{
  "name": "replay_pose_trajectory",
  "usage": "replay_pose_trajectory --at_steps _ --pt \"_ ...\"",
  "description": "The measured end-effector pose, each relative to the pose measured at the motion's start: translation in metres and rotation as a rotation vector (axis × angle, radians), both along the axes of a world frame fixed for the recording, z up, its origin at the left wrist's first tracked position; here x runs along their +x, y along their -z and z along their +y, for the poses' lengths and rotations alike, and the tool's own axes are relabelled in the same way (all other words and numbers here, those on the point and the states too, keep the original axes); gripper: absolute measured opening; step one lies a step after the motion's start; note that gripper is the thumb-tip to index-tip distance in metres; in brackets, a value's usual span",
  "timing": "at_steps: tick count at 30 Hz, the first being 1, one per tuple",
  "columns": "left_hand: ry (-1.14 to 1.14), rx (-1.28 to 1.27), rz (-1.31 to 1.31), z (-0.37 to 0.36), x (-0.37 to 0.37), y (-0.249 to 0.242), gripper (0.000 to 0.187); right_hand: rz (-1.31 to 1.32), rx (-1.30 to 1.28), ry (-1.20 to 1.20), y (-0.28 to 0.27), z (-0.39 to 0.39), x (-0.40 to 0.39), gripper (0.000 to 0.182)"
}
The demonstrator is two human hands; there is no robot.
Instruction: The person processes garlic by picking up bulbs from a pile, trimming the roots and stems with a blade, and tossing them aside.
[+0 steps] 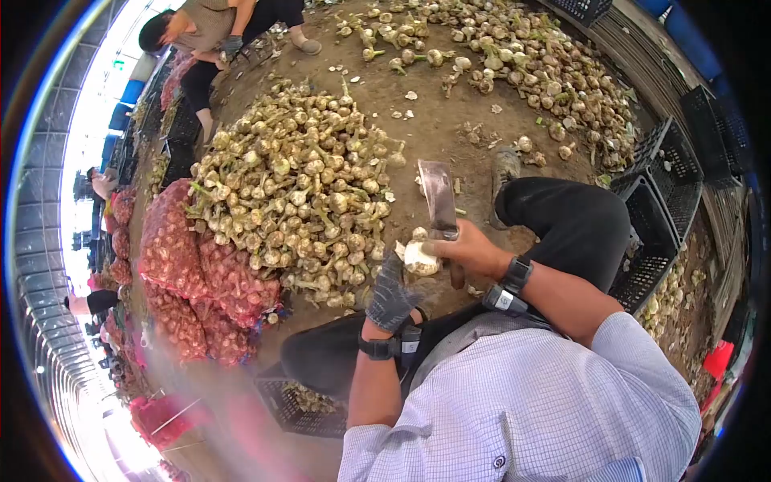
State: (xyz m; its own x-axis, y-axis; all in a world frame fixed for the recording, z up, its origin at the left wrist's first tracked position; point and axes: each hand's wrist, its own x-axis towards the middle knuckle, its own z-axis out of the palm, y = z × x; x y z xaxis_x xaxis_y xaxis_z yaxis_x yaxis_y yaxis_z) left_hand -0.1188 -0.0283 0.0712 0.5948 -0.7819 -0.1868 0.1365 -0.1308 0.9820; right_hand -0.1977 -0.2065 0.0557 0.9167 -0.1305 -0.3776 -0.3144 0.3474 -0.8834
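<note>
My right hand, bare, is closed around the handle of a cleaver. The cleaver's broad, worn blade points up and away from me. Pressed under the right thumb is a whitish garlic bulb. My left hand wears a dark grey glove and sits just left of the bulb. Its fingers look stretched, near a scrap of white skin; whether they touch the bulb is hard to see. Beyond both hands spreads a large heap of garlic bulbs with short stems.
Full red mesh sacks lean at the left of the heap. Black crates stand at my right, and another crate is beside my left leg. More garlic covers the far ground. A co-worker crouches at upper left.
</note>
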Motion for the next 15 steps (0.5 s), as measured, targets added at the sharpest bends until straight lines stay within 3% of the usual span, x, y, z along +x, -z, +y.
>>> replay_pose_trajectory --at_steps 2,3,4,6,9,11,12,15 --pt "-0.186 0.054 0.453 0.011 0.009 0.018 0.052 -0.172 -0.288 0.071 0.004 0.005 0.001 0.047" --pt "-0.277 0.079 0.682 0.015 0.011 0.025 0.056 -0.214 -0.487 -0.006 0.001 0.002 0.001 0.042" --pt "-0.301 0.114 0.768 0.014 0.006 0.026 0.069 -0.259 -0.688 -0.066 -0.002 0.0 0.001 0.036" --pt "0.065 0.043 0.259 0.03 0.012 0.089 0.06 -0.388 -0.795 -0.103 -0.002 0.009 0.003 0.032" --pt "0.051 0.074 0.092 0.03 0.014 0.117 0.042 -0.442 -0.831 -0.059 -0.001 0.013 -0.001 0.027" --pt "-0.184 0.096 0.919 0.019 0.015 0.087 0.036 -0.394 -0.826 -0.027 0.001 0.008 -0.003 0.024" --pt "-0.193 0.094 0.792 0.002 0.007 0.038 0.028 -0.349 -0.828 -0.021 0.006 0.002 -0.005 0.022" --pt "-0.127 0.12 0.889 0.01 0.016 0.055 0.025 -0.242 -0.897 -0.061 0.02 -0.009 -0.011 0.02"
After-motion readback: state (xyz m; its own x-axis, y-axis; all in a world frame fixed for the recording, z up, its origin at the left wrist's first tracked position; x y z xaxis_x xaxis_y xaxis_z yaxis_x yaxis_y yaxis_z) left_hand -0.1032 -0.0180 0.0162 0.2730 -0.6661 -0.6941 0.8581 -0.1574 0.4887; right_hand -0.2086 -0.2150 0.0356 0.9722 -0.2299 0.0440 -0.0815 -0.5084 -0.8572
